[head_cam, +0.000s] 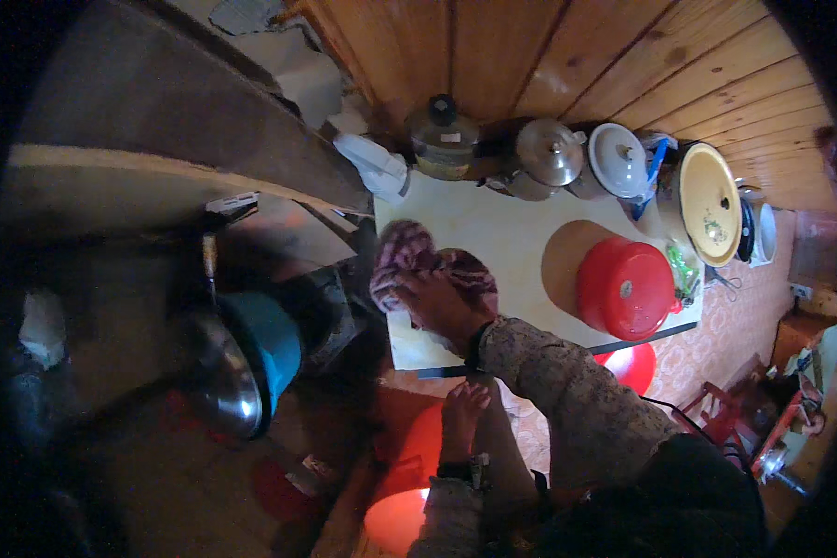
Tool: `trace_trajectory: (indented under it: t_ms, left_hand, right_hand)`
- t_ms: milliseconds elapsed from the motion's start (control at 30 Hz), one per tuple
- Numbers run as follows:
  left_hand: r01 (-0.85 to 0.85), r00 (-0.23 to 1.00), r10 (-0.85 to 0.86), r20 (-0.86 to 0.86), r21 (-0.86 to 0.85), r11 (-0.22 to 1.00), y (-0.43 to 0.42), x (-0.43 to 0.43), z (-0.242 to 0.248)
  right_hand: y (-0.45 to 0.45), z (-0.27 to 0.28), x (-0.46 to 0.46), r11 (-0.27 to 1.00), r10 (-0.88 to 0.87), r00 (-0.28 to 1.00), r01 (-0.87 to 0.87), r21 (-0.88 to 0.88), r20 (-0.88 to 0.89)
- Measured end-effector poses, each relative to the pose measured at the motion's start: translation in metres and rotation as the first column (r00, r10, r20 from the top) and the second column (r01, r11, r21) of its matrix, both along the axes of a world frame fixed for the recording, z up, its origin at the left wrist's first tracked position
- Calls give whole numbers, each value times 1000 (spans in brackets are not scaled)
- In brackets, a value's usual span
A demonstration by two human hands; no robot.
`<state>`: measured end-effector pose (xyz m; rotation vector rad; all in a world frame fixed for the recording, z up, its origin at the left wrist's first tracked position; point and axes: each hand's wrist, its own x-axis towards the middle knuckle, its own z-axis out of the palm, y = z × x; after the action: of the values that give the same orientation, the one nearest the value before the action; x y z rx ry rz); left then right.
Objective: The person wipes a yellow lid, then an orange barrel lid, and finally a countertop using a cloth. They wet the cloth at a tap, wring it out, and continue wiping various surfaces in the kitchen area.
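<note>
My right hand (pixel 436 300) presses on a bunched purple patterned cloth (pixel 404 251) on the pale tabletop (pixel 502 216), near its left end. Folds of the cloth spread out around the fingers. My left hand (pixel 464 408), with a watch at the wrist, hangs lower, just off the table's front edge. Its fingers are curled, and I cannot see whether anything is in them. To the right of the cloth, on the same table, sits a round red vessel (pixel 624 286), seemingly upside down.
Along the plank wall (pixel 565 56) stand a large clear bottle (pixel 445 143), a metal kettle (pixel 549 153), a white lidded pot (pixel 617 160) and a cream enamel lid (pixel 710 206). Left is a teal pot (pixel 272 342) with a shiny lid. Below are orange buckets (pixel 397 519).
</note>
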<state>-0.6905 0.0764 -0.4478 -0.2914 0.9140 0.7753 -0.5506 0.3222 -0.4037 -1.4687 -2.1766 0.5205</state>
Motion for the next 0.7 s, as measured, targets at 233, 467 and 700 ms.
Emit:
trace_trajectory:
  t_ms: [233,467,700]
  left_hand:
    - [73,996,-71,-62,30,997,-11,16,15]
    - [2,1000,-2,2,98,995,-54,33,11]
    - [270,795,-134,-592,148,951,-33,85,62]
  right_hand:
    - [-50,0,20,951,307,951,-308,-27,-23]
    - [-150,-5,76,970,242,969,-240,36,-56]
    - [-234,6,143,989,14,996,-26,-146,-84]
